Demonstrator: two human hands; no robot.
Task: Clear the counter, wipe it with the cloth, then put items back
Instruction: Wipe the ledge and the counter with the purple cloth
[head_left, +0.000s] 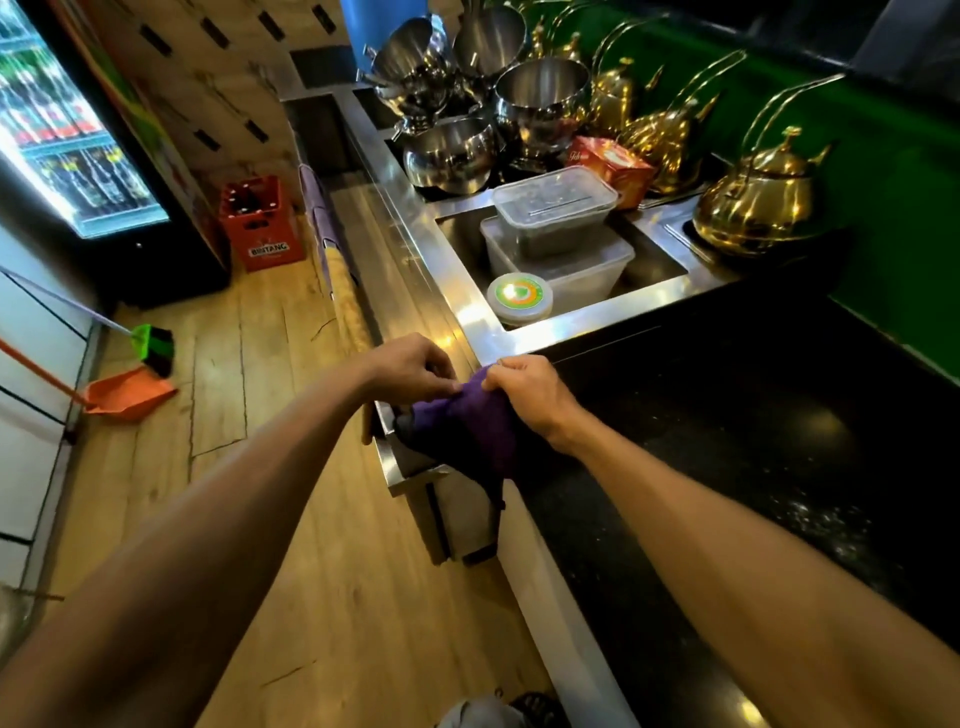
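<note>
1. While pinching the top hem of the purple cloth (467, 426) just in front of the steel basin (519, 340), seems to be spreading or refolding it, with the left hand (415, 369) nipping one side and the right hand (530, 395) nipping the other, thumbs against forefingers, close together, nothing else held.
2. Looks like the wiping step, or its very start, with the desk (727, 415) in front of the basin bare and the goods parked in and behind the basin. Cannot tell whether already wiped; judging by pale specks glinting on the dark surface well in front of the basin, probably not.
3. Calls next for a flat pad of cloth under one palm, then long strokes across the stone, away from the basin's front rim, minding the tail drooping over the edge.
4. Cloth: soft, thick, matte, bunched in folds, partly lying on the desk corner in front of the basin, partly hanging off it.
5. Desk: polished black stone, speckled, hard, glossy under a lamp.
6. Basin: brushed steel, rectangular, sunken, with flat shiny rims.
7. Inside the basin: two stacked plastic tubs (556, 208), cloudy, rectangular, lidded; at the front rim, a round tub (519, 297) with a green-and-orange lid.
8. Behind the basin: rounded steel bowls (452, 156), a red carton (613, 166); behind and right of it, gold kettles (753, 213) with tall hoop handles.
</note>
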